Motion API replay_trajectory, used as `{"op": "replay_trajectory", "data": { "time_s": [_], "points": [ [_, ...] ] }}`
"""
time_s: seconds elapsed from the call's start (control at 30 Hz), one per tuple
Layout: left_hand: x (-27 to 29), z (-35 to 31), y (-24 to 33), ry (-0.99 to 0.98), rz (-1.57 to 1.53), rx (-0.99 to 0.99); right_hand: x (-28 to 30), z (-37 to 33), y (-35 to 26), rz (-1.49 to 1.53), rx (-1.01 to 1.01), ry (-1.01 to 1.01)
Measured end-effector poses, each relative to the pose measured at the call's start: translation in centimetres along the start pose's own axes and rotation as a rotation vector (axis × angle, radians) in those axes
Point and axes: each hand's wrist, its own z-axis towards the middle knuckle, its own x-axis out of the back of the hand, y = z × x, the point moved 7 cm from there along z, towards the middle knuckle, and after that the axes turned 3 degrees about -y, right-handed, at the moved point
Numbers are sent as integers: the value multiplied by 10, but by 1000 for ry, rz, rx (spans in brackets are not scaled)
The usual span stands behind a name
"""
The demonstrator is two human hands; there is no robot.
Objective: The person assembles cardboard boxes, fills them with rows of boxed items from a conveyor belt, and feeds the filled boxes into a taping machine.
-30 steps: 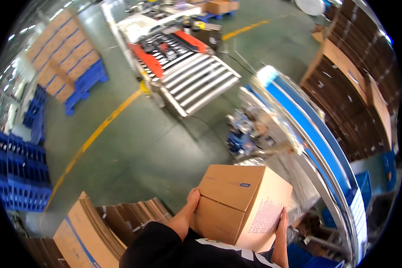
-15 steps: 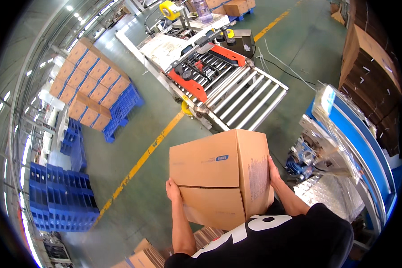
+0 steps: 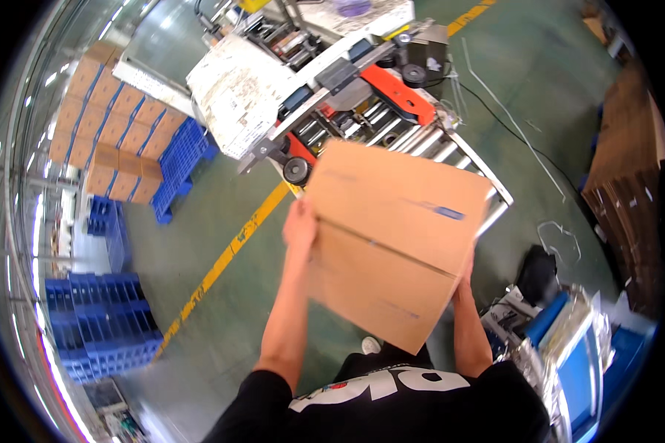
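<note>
I hold a brown cardboard box (image 3: 395, 203) out in front of me, its flaps closed with a seam across the face turned to me. My left hand (image 3: 301, 225) grips its left side, slightly blurred. On the lower right edge, my right hand (image 3: 465, 277) is closed on it, its fingers mostly hidden by the cardboard. The far part of the box hides much of the metal roller conveyor (image 3: 499, 193). Whether the box touches the rollers, I cannot tell. Beyond it stands the carton-taping machine with red side guides (image 3: 399, 96) and black wheels.
Strapped boxes (image 3: 111, 122) stand on a blue pallet (image 3: 181, 164) at the left, above stacked blue pallets (image 3: 103, 325). Flat cardboard stacks (image 3: 628, 207) line the right. A cable (image 3: 521, 133) trails over the floor. A blue-and-metal machine (image 3: 569, 362) is close at my right.
The box has moved forward to the near end of the roller conveyor and turned. My arms reach further out, and the conveyor machine appears nearer in view.
</note>
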Motion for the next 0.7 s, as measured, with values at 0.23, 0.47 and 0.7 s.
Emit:
{"op": "replay_trajectory", "data": {
  "time_s": [0.23,0.47,0.7],
  "points": [
    [-137,47,164,-267,269,-421,72,17,6,23,-122,123],
    [-144,25,193,-3,-52,-829,147,98,-155,-283,110,-45],
    [-96,-42,83,-20,213,-560,-187,71,-235,-1403,174,-497]
  ]
}}
